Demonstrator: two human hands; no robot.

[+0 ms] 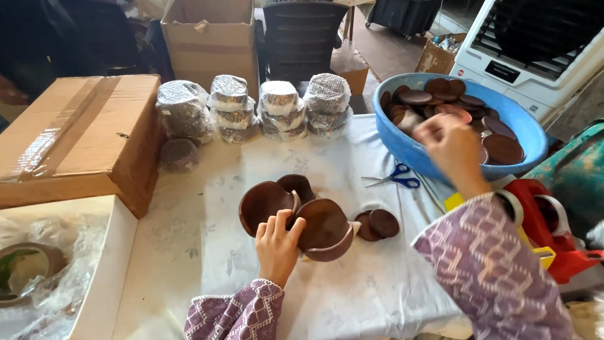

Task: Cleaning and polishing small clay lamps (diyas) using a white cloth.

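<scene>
Counter (352, 296) covered with a pale floral cloth, creased. Left hand (277, 242) rests at centre, fingers closed around the edge of a stack of brown bowls (296, 214) tilted on their sides on the cloth. Two small brown lids (377, 224) lie just beside the bowls, to the right. Right hand (450, 145) is raised over the near rim of a blue basin (402, 148) holding more brown dishes; it is blurred, and whether its fingers grip anything cannot be told. Blue-handled scissors (395, 177) lie on the cloth just in front of the basin. Red tape dispenser (553, 226) at the right edge. Along the back, four stacks of plastic-wrapped bundles (251, 107). Taped cardboard box (75, 135) at left; an open white box (107, 264) with plastic film below it. Beyond the counter: an open carton (207, 38), a dark chair (299, 38), a white air cooler (535, 50).
</scene>
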